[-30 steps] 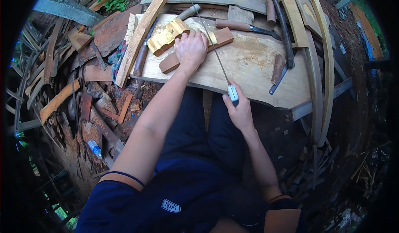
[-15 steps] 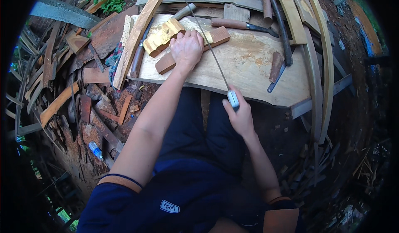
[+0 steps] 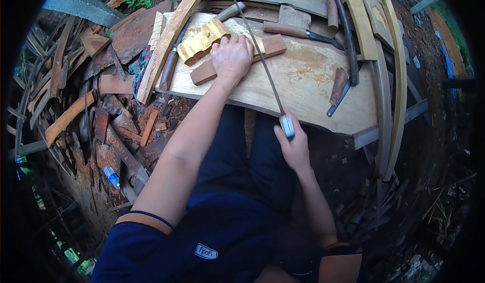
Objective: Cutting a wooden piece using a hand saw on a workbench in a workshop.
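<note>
My left hand (image 3: 232, 61) presses down with bent fingers over a small yellow wood piece (image 3: 259, 46) lying across a reddish-brown wood block (image 3: 204, 73); the palm hides much of both. My right hand (image 3: 295, 144) is closed round the pale blue-grey handle of a handsaw (image 3: 270, 81). Its long thin blade, seen nearly edge-on, passes over the yellow piece and the brown block just right of my left fingers. I cannot tell how deep the teeth sit. Left of that hand a notched yellow wood block (image 3: 203, 41) rests on the plank worktop (image 3: 303, 93).
Wooden-handled chisels (image 3: 285, 28) lie behind the work, and a dark-handled hammer (image 3: 348, 40) is on the right. A short blade tool (image 3: 337, 88) lies at front right. Long curved strips (image 3: 396, 81) flank the worktop. Scrap wood and a plastic bottle (image 3: 111, 176) litter the ground.
The saw and my right hand have come slightly back toward me. My left hand stays on the wood. The whole view has shifted a little.
</note>
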Demonstrator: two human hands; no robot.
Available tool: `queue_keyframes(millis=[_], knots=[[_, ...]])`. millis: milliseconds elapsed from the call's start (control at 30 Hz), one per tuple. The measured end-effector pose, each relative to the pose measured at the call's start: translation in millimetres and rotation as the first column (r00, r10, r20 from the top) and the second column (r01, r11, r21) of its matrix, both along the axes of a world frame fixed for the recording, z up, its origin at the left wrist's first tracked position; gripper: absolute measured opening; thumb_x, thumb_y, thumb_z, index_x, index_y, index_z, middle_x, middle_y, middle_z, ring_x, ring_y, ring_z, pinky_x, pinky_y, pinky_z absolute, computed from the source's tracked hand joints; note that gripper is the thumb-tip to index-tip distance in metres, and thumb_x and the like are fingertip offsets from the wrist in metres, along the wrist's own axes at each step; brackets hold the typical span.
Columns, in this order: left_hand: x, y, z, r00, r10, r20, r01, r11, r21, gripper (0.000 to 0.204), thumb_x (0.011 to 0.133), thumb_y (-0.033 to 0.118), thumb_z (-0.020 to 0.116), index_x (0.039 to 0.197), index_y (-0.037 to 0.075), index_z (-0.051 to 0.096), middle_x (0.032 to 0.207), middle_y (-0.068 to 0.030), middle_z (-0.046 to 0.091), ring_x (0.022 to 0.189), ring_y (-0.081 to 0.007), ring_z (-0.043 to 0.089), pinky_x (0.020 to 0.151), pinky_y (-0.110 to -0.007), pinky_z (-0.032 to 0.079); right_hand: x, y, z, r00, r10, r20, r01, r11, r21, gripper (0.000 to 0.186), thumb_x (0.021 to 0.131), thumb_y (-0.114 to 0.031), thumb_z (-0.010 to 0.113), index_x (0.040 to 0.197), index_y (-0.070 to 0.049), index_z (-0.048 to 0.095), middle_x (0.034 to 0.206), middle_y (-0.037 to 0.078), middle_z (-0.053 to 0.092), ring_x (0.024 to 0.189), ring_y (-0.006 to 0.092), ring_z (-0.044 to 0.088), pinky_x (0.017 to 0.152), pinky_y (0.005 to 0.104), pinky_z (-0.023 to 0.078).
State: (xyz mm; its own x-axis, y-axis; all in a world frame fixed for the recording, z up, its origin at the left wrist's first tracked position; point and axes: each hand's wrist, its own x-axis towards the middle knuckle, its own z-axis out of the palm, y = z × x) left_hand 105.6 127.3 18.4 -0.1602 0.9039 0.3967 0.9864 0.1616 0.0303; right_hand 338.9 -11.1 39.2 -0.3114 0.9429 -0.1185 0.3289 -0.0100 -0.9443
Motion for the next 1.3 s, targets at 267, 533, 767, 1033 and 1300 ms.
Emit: queue_keyframes(millis=[267, 533, 767, 1033, 1300], knots=[[1, -2, 4, 1.0, -0.009, 0.011, 0.009, 1.0, -0.012, 0.031, 0.098, 0.03, 0.046, 0.084, 0.011, 0.068, 0.082, -0.0063, 0.069, 0.083, -0.025, 0.065, 0.074, -0.042, 0.049, -1, 2, 5, 0.999, -0.012, -0.048, 0.009, 0.999, -0.051, 0.047, 0.094, -0.014, 0.063, 0.139, -0.003, 0.051, 0.124, 0.023, 0.064, 0.119, 0.0335, 0.063, 0.099, 0.0376, 0.047], [-5, -8, 5, 0.999, -0.036, -0.018, 0.036, 0.999, -0.01, 0.03, 0.098, 0.029, 0.047, 0.086, 0.011, 0.068, 0.082, -0.0058, 0.069, 0.083, -0.0252, 0.065, 0.074, -0.042, 0.049, 32, -39, 6, 0.999, 0.022, -0.037, -0.025, 0.995, -0.1, 0.049, 0.094, -0.011, 0.063, 0.141, -0.003, 0.05, 0.128, 0.021, 0.064, 0.119, 0.0302, 0.063, 0.1, 0.0351, 0.047], [2, 0, 8, 1.0, 0.012, 0.021, -0.011, 0.999, -0.048, 0.03, 0.099, 0.029, 0.046, 0.087, 0.01, 0.067, 0.088, -0.0072, 0.07, 0.084, -0.026, 0.066, 0.076, -0.043, 0.05, -4, 8, 0, 0.998, -0.017, -0.06, 0.01, 0.994, -0.109, 0.047, 0.094, -0.013, 0.062, 0.139, -0.006, 0.052, 0.119, 0.02, 0.067, 0.113, 0.0273, 0.065, 0.098, 0.0346, 0.047], [-12, -7, 15, 0.99, -0.086, 0.116, 0.096, 0.991, -0.088, 0.036, 0.1, 0.037, 0.046, 0.098, 0.007, 0.067, 0.097, -0.0102, 0.069, 0.091, -0.0281, 0.063, 0.082, -0.042, 0.046, -12, 24, -13, 0.995, -0.003, -0.1, -0.003, 0.998, -0.056, 0.049, 0.092, -0.015, 0.063, 0.139, -0.005, 0.051, 0.129, 0.024, 0.062, 0.126, 0.0335, 0.058, 0.104, 0.0376, 0.044], [-28, -28, 22, 0.934, -0.309, 0.18, 0.353, 0.878, -0.323, 0.072, 0.079, 0.036, 0.075, 0.138, 0.005, 0.048, 0.12, -0.0127, 0.057, 0.112, -0.0302, 0.054, 0.092, -0.041, 0.042, -5, 18, -14, 0.999, 0.014, -0.035, -0.012, 0.998, 0.056, 0.049, 0.092, -0.014, 0.063, 0.139, -0.006, 0.052, 0.131, 0.023, 0.061, 0.127, 0.0348, 0.056, 0.105, 0.0383, 0.044]])
